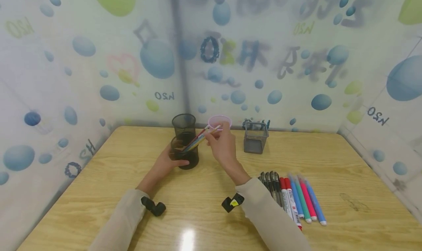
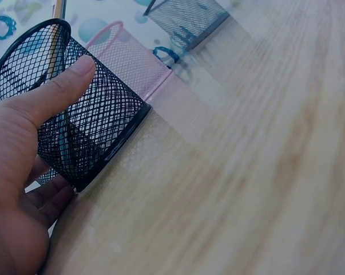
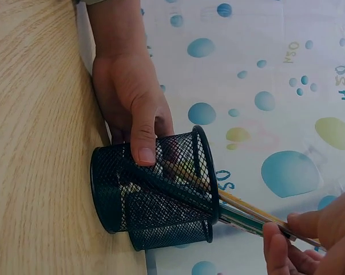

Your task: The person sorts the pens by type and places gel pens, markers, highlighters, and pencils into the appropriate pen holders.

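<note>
My left hand [image 1: 166,161] holds a round black mesh pen cup [image 1: 190,162] upright on the wooden table. Its thumb lies along the near side and the fingers wrap round the far side, as the left wrist view shows. Between thumb and fingertips, my right hand [image 1: 225,145] pinches a small bunch of thin pencils [image 1: 196,141], yellow, red and blue among them. They slant down to the left, with their lower ends inside the cup's mouth. In the right wrist view the lower part of the pencils [image 3: 198,182] shows through the mesh.
Behind the held cup stands another black mesh cup [image 1: 180,123]. A pink mesh cup [image 1: 220,116] and a square dark mesh holder [image 1: 254,145] stand along the back. Black pens [image 1: 271,183], red-capped markers [image 1: 289,199] and colored felt pens [image 1: 306,199] lie beside my right forearm.
</note>
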The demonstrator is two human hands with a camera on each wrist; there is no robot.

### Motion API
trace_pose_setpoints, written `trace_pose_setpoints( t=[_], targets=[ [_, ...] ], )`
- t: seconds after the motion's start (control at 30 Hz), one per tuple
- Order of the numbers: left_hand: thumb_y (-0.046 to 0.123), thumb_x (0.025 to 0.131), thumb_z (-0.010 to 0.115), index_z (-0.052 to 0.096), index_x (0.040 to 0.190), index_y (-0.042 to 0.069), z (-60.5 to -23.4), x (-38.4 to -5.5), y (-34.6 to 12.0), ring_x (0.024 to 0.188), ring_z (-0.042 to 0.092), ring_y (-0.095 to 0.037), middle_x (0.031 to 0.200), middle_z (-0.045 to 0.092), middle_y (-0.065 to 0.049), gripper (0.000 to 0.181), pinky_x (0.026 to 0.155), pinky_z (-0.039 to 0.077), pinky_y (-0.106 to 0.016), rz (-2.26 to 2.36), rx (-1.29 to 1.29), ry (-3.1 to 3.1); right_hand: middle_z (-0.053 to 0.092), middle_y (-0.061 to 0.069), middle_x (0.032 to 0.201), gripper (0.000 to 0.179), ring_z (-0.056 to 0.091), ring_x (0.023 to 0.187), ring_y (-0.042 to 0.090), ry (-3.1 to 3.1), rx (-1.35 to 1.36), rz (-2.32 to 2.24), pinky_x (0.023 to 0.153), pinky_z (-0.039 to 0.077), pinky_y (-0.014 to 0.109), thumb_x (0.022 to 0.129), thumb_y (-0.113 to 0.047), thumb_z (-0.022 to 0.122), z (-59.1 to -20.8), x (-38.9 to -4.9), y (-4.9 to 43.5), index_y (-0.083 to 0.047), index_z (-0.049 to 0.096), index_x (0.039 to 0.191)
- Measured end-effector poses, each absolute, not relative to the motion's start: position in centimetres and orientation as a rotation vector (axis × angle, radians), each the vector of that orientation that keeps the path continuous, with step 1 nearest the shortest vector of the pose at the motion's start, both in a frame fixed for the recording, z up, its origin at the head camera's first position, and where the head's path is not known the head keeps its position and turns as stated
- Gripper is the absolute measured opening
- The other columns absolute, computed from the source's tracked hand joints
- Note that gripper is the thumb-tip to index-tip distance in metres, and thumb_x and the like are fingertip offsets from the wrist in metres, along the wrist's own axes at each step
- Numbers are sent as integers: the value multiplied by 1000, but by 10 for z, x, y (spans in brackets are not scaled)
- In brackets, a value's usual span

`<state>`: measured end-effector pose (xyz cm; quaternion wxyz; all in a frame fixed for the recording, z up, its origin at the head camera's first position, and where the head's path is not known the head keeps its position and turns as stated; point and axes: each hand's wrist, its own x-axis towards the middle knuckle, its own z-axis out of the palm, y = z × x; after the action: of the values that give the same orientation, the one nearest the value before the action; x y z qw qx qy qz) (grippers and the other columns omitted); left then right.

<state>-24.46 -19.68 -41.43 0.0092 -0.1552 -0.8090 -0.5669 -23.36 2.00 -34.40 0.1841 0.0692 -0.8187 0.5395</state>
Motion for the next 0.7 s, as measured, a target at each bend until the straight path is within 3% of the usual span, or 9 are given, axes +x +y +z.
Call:
trace_pose_setpoints(
  t=[0.23,0.33,0.7],
  targets=[
    [6,74,81,38,139,-5,-415,-245,-197,110,55,-39,131,48,-27,79,94,42,-46,-1773,-492,-2524,70,9,78,24,66,60,21,-2273,268,1538,53,51,29,90,-13,68,-346,-234,21,-2,57,108],
    [5,74,81,38,138,-6,-415,-245,-197,109,54,-39,131,48,-27,78,94,42,-46,-1765,-498,-2522,71,10,78,18,66,58,19,-2261,283,1522,51,51,28,89,-11,68,-347,-236,22,-2,60,103],
    [6,73,82,40,137,-6,-415,-245,-197,107,56,-38,129,50,-26,77,93,43,-44,-1753,-502,-2523,71,5,76,27,65,59,13,-2261,199,1471,62,52,34,84,-15,75,-348,-234,20,-4,60,105]
  ],
)
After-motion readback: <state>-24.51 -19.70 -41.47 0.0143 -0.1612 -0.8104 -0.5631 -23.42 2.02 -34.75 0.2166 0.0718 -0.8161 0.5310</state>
